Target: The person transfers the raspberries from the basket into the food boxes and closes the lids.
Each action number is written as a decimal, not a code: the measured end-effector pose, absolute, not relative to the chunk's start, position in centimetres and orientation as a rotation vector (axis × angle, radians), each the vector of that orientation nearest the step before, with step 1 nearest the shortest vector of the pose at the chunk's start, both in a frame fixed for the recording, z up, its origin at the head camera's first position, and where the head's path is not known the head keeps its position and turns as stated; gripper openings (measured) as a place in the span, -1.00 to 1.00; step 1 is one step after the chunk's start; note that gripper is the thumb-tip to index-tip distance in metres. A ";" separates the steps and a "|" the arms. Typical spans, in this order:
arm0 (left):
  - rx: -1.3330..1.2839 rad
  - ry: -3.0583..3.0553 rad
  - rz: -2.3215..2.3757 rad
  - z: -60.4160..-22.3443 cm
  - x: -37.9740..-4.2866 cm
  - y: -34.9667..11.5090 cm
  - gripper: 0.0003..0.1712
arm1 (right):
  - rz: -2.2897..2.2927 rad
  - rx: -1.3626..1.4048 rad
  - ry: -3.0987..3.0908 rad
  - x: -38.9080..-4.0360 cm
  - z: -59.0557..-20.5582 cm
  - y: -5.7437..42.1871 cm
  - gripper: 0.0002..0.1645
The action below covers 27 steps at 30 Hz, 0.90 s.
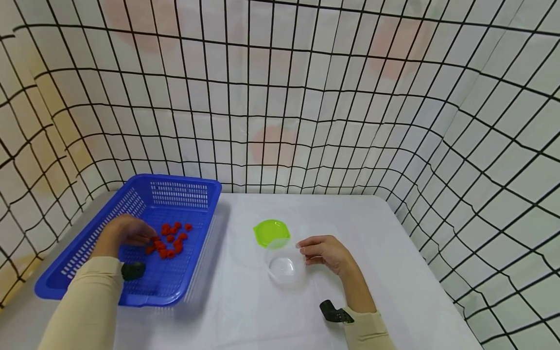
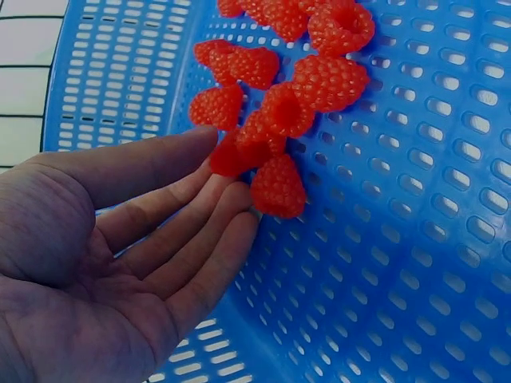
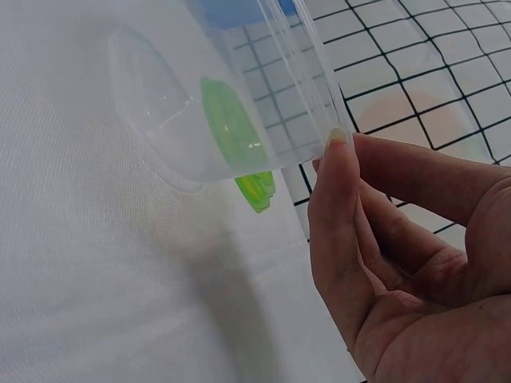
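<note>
My left hand (image 1: 131,229) reaches into a blue plastic basket (image 1: 174,177) at the left. In the left wrist view its fingers (image 2: 200,263) lie nearly straight, palm up, with thumb and fingertips right at a dark red raspberry (image 2: 227,157) at the edge of the pile. More raspberries (image 2: 331,82) lie loosely on the basket's slotted floor. With thumb and fingers my right hand (image 1: 325,253) pinches the rim of a clear plastic cup (image 1: 283,266). The cup stands tilted in the right wrist view, its base toward the white cloth; nothing shows inside.
A bright green lid (image 1: 271,232) lies on the white-covered table (image 1: 245,301), just beyond the cup. Black grid netting (image 1: 280,116) over pale sheeting encloses the table at the back and both sides. The basket's raised walls surround my left hand.
</note>
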<state>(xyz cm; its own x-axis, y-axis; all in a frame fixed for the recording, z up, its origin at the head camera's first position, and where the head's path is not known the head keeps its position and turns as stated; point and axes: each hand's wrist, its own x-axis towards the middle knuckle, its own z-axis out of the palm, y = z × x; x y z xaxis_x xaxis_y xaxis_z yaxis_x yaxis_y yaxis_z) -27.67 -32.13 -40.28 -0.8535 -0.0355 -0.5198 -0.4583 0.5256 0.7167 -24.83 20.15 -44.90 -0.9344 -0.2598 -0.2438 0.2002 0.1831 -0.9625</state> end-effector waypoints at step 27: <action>-0.397 2.337 1.306 -40.6 -27.9 -32.7 -0.65 | -1.834 -0.081 2.089 -24.8 -45.2 19.5 -0.65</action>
